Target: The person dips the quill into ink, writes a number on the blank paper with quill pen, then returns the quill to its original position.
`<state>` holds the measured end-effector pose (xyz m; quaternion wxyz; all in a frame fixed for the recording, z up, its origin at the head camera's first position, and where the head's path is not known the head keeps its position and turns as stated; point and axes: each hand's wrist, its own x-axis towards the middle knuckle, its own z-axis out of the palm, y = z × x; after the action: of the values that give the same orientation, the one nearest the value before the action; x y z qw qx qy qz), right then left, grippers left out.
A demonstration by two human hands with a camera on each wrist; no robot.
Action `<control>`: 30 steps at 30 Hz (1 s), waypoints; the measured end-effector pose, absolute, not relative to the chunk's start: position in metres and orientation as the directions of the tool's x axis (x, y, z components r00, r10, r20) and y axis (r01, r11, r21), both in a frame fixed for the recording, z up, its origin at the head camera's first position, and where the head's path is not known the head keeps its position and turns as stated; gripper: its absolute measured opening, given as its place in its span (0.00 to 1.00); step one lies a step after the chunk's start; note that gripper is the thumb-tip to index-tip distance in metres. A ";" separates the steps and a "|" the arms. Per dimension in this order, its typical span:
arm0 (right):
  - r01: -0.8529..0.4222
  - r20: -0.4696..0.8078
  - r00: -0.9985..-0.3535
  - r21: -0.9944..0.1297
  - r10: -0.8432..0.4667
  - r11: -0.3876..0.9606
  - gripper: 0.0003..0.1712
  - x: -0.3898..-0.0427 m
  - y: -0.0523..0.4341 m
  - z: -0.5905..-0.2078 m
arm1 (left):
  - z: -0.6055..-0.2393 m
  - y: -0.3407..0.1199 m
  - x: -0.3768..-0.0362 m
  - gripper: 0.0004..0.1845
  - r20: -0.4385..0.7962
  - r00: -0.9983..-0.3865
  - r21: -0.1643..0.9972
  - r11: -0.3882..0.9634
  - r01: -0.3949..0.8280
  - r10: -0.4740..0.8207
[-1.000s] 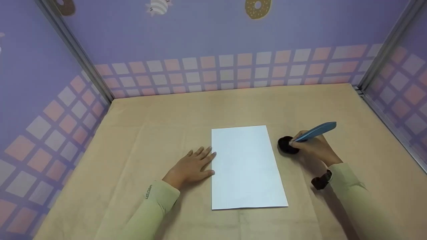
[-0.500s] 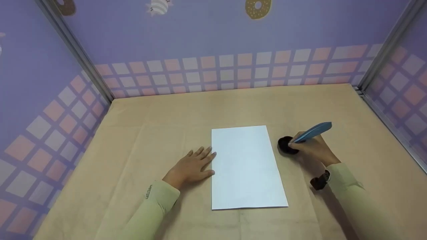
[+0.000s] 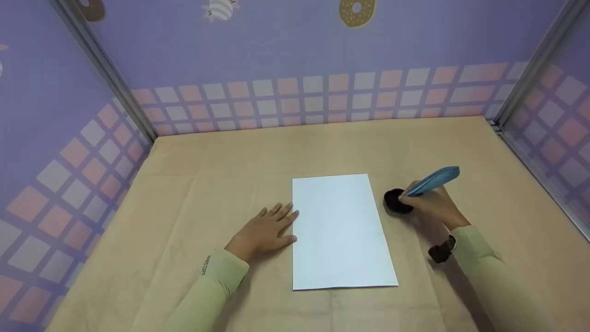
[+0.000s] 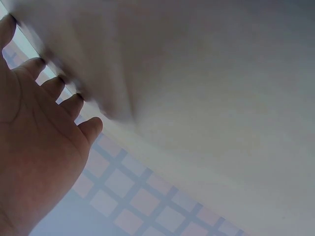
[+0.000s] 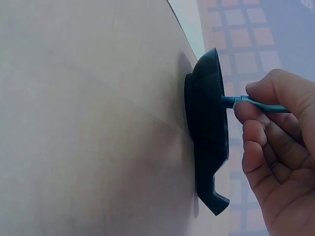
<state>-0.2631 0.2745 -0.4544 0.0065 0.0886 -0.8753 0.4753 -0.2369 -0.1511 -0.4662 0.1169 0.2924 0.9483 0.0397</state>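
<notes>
A blue feather-shaped pen point(image 3: 435, 179) is pinched between the thumb and fingers of my right hand point(image 3: 434, 205). Its lower end reaches into a small black dish point(image 3: 392, 201), whose walls hide the tip. In the right wrist view, the slim shaft point(image 5: 230, 102) enters over the rim of the dish point(image 5: 209, 108), and a short bent handle sticks out from one side. My left hand point(image 3: 262, 233) lies flat with fingers spread, fingertips on the left edge of a white paper sheet point(image 3: 341, 230). The left wrist view shows its palm point(image 4: 42, 132) and straight fingers.
A beige cloth point(image 3: 230, 161) covers the table under everything. Purple walls with pink and white squares point(image 3: 313, 94) close off the back and both sides, with metal posts point(image 3: 110, 78) at the corners. A dark watch-like band point(image 3: 442, 251) sits on the right wrist.
The feather end of the pen has swung slightly left, and its broad side has turned more into view. My right hand shifted a little left; the left hand, paper and dish stayed still.
</notes>
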 end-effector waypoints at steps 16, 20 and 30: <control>-0.154 0.119 -0.988 -0.852 -0.101 0.501 0.13 -0.264 0.269 -0.447 | -0.466 -0.151 -0.236 0.38 -0.203 -0.805 0.134 0.830 0.541 0.557; -0.166 0.134 -0.986 -0.845 -0.099 0.508 0.12 -0.265 0.266 -0.445 | -0.465 -0.150 -0.236 0.38 -0.211 -0.803 0.141 0.830 0.539 0.557; -0.144 0.121 -0.990 -0.838 -0.078 0.526 0.14 -0.268 0.255 -0.440 | -0.464 -0.150 -0.236 0.39 -0.205 -0.797 0.144 0.823 0.549 0.567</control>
<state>-0.2685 0.2555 -0.4396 0.0343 0.0638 -0.8728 0.4827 -0.2363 -0.1499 -0.4635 0.1203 0.2946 0.9472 0.0385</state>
